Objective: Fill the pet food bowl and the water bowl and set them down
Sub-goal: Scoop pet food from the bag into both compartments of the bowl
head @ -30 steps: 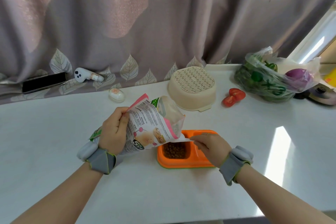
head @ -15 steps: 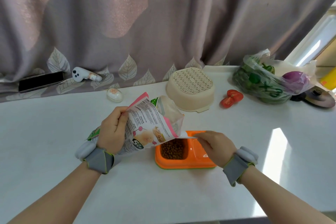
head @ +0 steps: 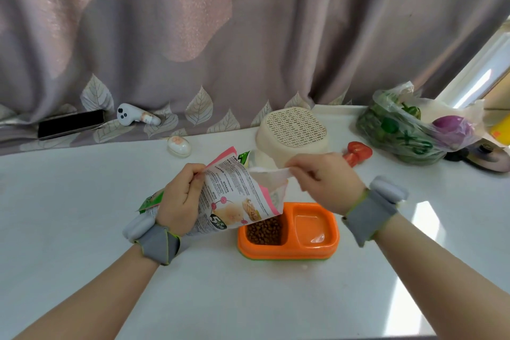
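Orange plastic double pet bowl (head: 287, 250) sits on the white worktop (head: 82, 229), nearest: left compartment holds brown kibble (head: 265, 230), right compartment holds a shallow clear liquid, looks like water. Just above its left side, a pink-and-white printed pet food pouch (head: 234, 199), tilted, mouth over the kibble side. Left hand (head: 179, 199) grips the pouch body, fingers curled round it; right hand (head: 325, 182) pinches the pouch's top edge. Behind: upturned beige perforated plastic basket (head: 294, 132), red tomatoes (head: 357, 152), clear plastic bag of green vegetables with a purple one (head: 408, 130), far right.
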The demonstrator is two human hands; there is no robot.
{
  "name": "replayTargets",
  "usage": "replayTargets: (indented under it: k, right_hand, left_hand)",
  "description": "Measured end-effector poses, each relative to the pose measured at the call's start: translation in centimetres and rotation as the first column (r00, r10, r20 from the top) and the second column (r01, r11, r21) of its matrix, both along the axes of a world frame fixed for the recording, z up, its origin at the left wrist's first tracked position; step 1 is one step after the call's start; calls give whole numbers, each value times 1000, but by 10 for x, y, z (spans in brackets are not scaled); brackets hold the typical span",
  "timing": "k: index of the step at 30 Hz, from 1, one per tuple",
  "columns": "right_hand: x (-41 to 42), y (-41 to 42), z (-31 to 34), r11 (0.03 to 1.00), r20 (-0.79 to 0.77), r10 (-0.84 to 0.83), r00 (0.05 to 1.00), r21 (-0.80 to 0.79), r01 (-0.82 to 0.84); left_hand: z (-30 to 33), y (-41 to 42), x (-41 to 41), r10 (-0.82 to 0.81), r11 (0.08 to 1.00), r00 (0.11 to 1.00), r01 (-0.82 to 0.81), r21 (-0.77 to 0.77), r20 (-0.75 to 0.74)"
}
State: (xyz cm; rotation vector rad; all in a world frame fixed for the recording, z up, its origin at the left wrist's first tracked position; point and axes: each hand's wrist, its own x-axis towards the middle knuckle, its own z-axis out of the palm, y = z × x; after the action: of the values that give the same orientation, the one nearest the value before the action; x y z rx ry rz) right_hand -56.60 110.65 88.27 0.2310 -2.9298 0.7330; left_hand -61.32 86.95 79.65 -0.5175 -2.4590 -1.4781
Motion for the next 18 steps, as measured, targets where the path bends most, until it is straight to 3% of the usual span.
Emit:
replayTargets:
  k: [3, 5, 7, 10, 13, 18]
  right_hand:
    - [-10, -28, -7, 970, 126, 71, 990, 220, -98]
    - [-18, -46, -13, 923, 192, -7, 981, 379, -67]
    - [-23, -58, -16, 899, 304, -39, 952, 427, -100]
    - [-20, -61, -19, 914, 421, 71, 904, 335, -227]
    - [-19, -61, -26, 944, 393, 140, 909, 224, -242]
    - [-26, -59, -25, 973, 543, 171, 822, 36, -227]
  left_hand:
    - [3, 4, 2, -28, 999, 1000, 28, -18, -2]
    - [5, 6, 4, -40, 999, 999, 40, -9, -13]
    - [5, 9, 7, -30, 1000, 999, 30, 9, -23]
    - [0, 10, 9, 1, 1000, 998, -1, 5, -64]
    - [-6, 11, 8, 26, 1000, 996, -26, 4, -80]
    - [-10, 13, 3, 41, 999, 997, -40, 20, -65]
